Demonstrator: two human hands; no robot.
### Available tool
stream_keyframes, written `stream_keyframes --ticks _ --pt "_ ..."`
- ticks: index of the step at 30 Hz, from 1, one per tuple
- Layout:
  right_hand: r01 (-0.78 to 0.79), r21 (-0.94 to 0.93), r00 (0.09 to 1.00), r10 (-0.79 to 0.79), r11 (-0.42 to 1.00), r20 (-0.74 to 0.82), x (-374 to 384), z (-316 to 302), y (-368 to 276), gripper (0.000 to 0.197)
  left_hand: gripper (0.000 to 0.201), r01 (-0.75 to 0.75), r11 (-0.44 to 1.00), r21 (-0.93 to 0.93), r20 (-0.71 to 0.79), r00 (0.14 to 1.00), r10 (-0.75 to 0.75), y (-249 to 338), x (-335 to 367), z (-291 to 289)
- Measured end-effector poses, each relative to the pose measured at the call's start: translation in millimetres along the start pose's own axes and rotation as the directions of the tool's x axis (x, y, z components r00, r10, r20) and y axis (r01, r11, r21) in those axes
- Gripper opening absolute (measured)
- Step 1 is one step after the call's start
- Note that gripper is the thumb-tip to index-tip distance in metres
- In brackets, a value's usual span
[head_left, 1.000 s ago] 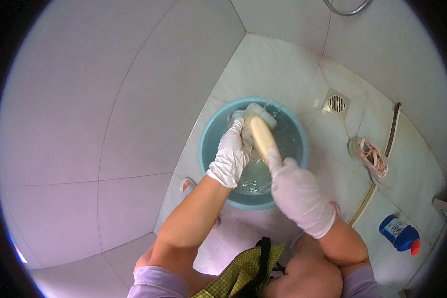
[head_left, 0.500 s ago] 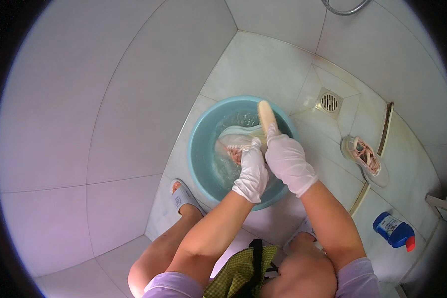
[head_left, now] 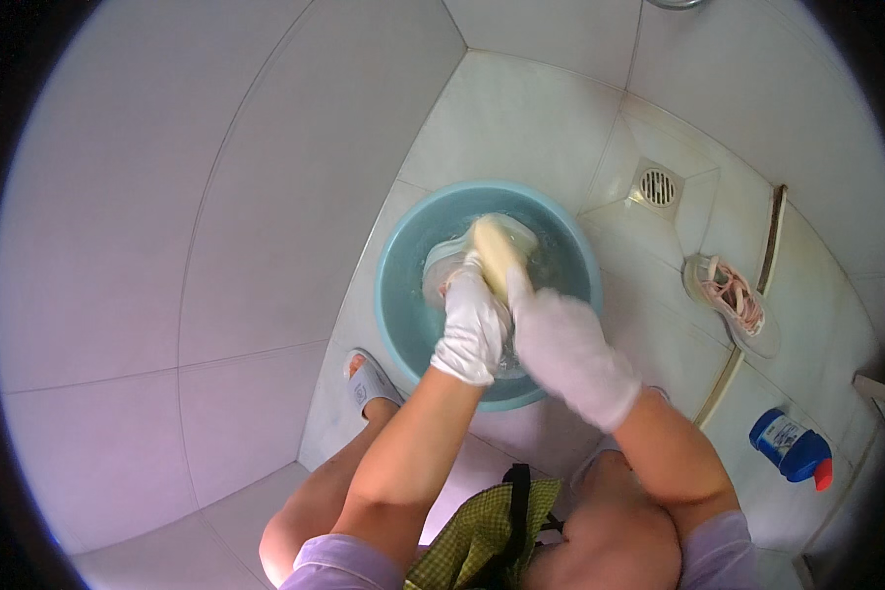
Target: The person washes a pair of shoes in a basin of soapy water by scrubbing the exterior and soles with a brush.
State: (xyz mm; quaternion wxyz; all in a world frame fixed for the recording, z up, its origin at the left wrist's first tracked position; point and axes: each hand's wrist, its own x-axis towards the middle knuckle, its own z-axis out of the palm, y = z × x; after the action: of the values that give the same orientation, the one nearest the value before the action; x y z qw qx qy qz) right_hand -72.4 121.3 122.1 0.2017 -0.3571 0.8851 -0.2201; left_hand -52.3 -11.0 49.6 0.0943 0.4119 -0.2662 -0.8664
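Observation:
A light blue basin (head_left: pixel 391 305) with water in it stands on the tiled floor between my feet. Inside lies a pale shoe (head_left: pixel 444 264) with a whitish sole, partly covered by my hands. My left hand (head_left: pixel 474 329), in a white glove, is closed on the shoe near its laces. My right hand (head_left: pixel 568 349), gloved too and somewhat blurred, grips a cream-coloured scrubbing brush (head_left: pixel 498 256). The brush lies across the shoe's sole side; its bristles are hidden beneath it.
A second shoe with pink laces (head_left: pixel 731 300) lies on the floor at the right, by a raised strip (head_left: pixel 774 231). Closer to me is a blue bottle with a red cap (head_left: pixel 790 448). A round floor drain (head_left: pixel 658 187) sits beyond the basin. Tiled walls rise left and behind.
The brush has moved left and nearer to me over the shoe, its tip now lower. My left hand has shifted slightly left, covering more of the laces. The view has shifted a little.

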Motion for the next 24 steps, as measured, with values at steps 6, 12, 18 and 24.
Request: stream_keyframes --ticks 6,12,18,24 --pt "0.039 0.001 0.998 -0.039 0.999 -0.049 -9 10 -18 0.053 0.037 0.013 0.988 -0.154 0.021 1.0 -0.009 37 -8 3" --pt "-0.073 0.36 0.942 0.183 0.93 -0.28 37 12 22 0.053 0.032 0.075 0.948 -0.311 -0.066 0.993 -0.1 43 -41 18" --pt "0.004 0.49 0.955 0.142 0.872 -0.26 41 67 0 0.05 0.031 -0.085 0.839 -0.538 -0.175 0.985 -0.012 42 -37 -38" --pt "-0.457 0.242 0.888 0.456 0.856 0.064 51 109 68 0.054 0.032 -0.066 0.774 -0.63 -0.232 0.967 -0.107 18 -27 -104"
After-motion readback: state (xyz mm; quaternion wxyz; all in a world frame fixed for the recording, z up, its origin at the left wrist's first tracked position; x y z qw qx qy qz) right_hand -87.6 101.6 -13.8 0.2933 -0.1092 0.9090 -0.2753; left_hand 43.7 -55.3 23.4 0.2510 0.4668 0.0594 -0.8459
